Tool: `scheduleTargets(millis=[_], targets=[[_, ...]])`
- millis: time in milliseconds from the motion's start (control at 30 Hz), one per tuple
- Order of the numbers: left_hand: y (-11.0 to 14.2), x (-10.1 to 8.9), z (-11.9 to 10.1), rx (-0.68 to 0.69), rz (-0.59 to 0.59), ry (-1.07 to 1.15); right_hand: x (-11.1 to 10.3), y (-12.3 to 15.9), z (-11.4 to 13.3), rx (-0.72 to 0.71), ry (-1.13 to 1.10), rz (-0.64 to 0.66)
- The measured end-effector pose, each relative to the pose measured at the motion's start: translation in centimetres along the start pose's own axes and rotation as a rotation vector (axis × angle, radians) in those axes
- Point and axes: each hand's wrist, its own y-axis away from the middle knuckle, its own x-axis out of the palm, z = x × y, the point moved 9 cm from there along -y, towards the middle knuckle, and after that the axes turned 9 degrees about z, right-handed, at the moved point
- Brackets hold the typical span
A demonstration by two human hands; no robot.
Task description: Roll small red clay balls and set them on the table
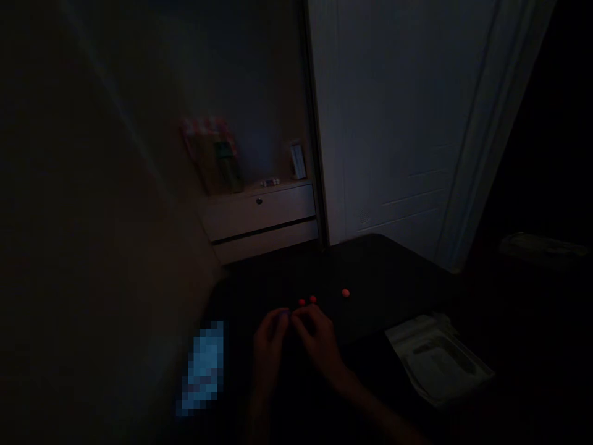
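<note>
In the dim head view, my left hand (269,327) is closed with its fingertips on a small blue piece (284,313), its kind too dark to tell. Close beside it on the right, my right hand (315,327) has thumb and finger pinched together at the piece's end; whether anything is between them is hidden. Just beyond the fingers lie two small round red pieces, one nearer (302,302) and the other a little to its right (313,299). Further right on the dark tabletop (384,272) is a paler orange-red round piece (345,293).
A pale package (442,361) sits right of the table's edge. Behind the table stand a drawer unit (264,213) and a white door (384,123). A bag-like item (213,157) and small things rest on the unit. A pixelated bright patch (202,371) is at lower left.
</note>
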Motion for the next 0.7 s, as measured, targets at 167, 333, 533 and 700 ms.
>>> scheduleTargets(millis=[167, 333, 533, 700], targets=[[-0.1, -0.1, 0.4, 0.007, -0.005, 0.037, 0.2, 0.5, 0.2, -0.045, 0.083, -0.007], [-0.2, 0.1, 0.1, 0.022, 0.021, -0.006, 0.4, 0.7, 0.3, -0.076, 0.142, 0.0], [0.1, 0.4, -0.5, 0.015, 0.062, -0.049, 0.6, 0.6, -0.1, -0.048, 0.161, 0.03], [0.0, 0.4, -0.6, 0.014, 0.048, -0.048, 0.7, 0.5, -0.2, -0.029, 0.115, 0.041]])
